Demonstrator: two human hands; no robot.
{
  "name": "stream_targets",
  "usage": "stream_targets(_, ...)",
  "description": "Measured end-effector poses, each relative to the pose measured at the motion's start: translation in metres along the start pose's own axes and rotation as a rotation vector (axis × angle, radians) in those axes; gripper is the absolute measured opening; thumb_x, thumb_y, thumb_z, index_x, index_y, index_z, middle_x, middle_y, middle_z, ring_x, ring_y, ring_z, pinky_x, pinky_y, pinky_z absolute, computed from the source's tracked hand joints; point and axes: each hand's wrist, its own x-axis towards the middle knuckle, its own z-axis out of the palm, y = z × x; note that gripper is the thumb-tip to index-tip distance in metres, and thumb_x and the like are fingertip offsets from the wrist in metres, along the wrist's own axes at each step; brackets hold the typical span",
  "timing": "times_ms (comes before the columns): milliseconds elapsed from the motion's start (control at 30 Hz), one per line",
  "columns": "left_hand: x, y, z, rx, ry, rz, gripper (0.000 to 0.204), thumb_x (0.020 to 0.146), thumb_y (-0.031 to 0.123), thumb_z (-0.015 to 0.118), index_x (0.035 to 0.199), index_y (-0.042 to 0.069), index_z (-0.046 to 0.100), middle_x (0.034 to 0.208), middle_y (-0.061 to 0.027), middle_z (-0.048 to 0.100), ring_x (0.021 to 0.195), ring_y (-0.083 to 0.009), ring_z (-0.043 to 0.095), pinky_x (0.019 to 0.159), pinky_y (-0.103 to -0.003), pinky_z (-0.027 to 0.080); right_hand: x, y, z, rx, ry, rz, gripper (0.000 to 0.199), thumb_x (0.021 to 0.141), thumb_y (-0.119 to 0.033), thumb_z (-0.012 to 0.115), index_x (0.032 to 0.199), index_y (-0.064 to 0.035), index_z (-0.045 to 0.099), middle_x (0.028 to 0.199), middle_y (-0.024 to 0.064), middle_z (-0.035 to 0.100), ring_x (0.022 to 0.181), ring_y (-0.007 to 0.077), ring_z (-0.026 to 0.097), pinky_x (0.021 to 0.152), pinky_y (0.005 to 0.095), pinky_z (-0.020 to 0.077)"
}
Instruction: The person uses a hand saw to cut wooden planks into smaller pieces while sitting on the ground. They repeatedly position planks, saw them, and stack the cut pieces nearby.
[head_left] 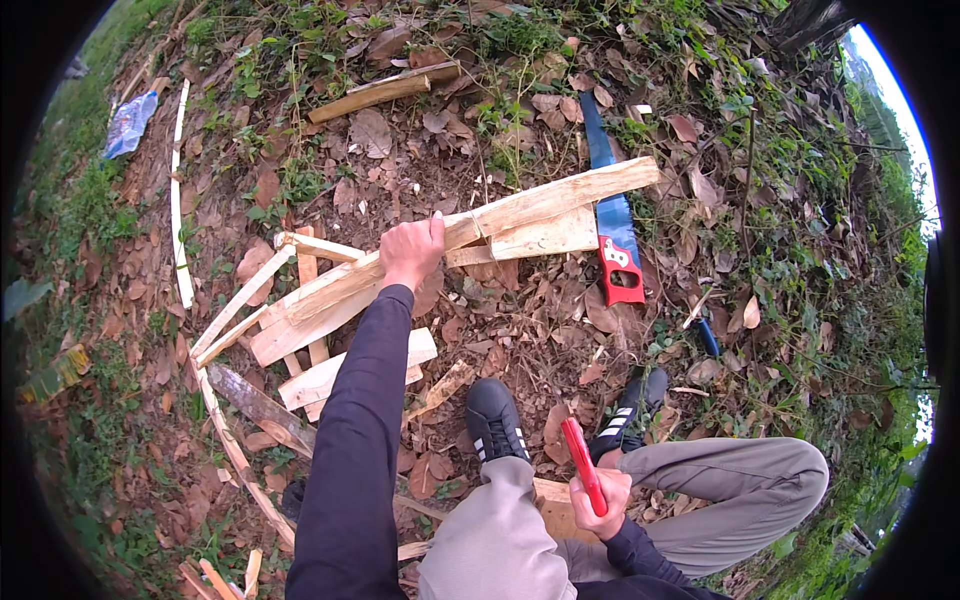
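Left hand (412, 252): centre of frame, closed around a long split plank (520, 210) that runs from centre left up to upper right.
Right hand (598, 500): lower centre, fist around a red handle (582, 462) pointing up-left.
Saw (612, 215): blue blade, red grip, on the leaves right of the plank's far end, just beside it.
Wood pile (300, 340): pale split pieces, centre left, under the plank's near end.
Shoes (495, 420): black, lower centre, on dry leaves.
Log (385, 92): top centre.
Blue wrapper (128, 124): upper left.
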Motion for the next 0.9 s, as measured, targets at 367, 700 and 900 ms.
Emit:
stream_targets(367,0.002,0.002,0.002,-0.003,-0.01,0.01,0.059,0.101,0.043,0.041,0.07,0.006,0.074,0.068,-0.0199,0.069,0.064,-0.0385,0.069,0.064,-0.049,0.054,0.002,0.01,0.01,0.016,-0.014,-0.029,0.006,0.073,0.001,0.066,0.072,0.0003,0.06,0.055,0.0101,0.053,0.044,0.0288,0.056,0.047,0.0355,0.0448)
stream_targets(700,0.005,-0.003,0.003,-0.024,-0.008,0.042,0.058,0.101,0.041,0.041,0.071,0.005,0.075,0.07,-0.0211,0.069,0.066,-0.0385,0.07,0.066,-0.048,0.056,0.009,0.025,0.018,0.019,-0.099,-0.025,0.012,0.074,-0.002,0.066,0.066,-0.0024,0.058,0.052,0.0089,0.05,0.042,0.0259,0.054,0.045,0.0351,0.0434)
stream_targets(900,0.004,0.002,-0.006,-0.017,-0.019,0.052,0.058,0.102,0.04,0.04,0.071,0.005,0.075,0.071,-0.0209,0.07,0.066,-0.0389,0.07,0.067,-0.05,0.056,0.004,0.003,0.006,-0.016,-0.024,0.044,0.016,0.075,-0.004,0.066,0.064,-0.0033,0.055,0.049,0.009,0.046,0.039,0.0266,0.05,0.043,0.0355,0.0378)
